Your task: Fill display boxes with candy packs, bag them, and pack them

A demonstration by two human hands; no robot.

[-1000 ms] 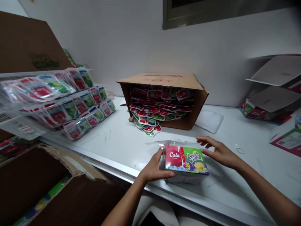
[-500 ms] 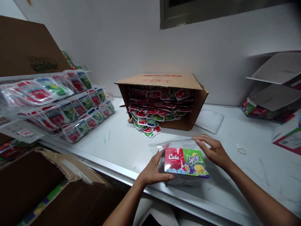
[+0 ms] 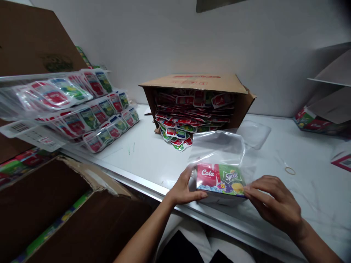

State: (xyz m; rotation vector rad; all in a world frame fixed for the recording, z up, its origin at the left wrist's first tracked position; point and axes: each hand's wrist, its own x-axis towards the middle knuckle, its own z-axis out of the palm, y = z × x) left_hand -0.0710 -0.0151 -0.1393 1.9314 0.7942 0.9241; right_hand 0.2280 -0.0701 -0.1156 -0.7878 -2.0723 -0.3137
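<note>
A small printed box marked Cola and Sprite lies near the table's front edge. Around it is a clear plastic bag, its loose end spread out beyond the box's far side. My left hand grips the box's left end through the plastic, thumb along the front edge. At the front right corner, the fingertips of my right hand are pinched together on the box; whether they also catch the plastic is hidden.
A cardboard carton on its side spills red and green sachets. Bagged sachets are stacked at left, above an opened carton. A rubber band and a display box are at right.
My right hand has let go of the bag's far edge and come down to the box's front right corner. The bag's loose end now stands up and spreads wider. The view has shifted slightly.
</note>
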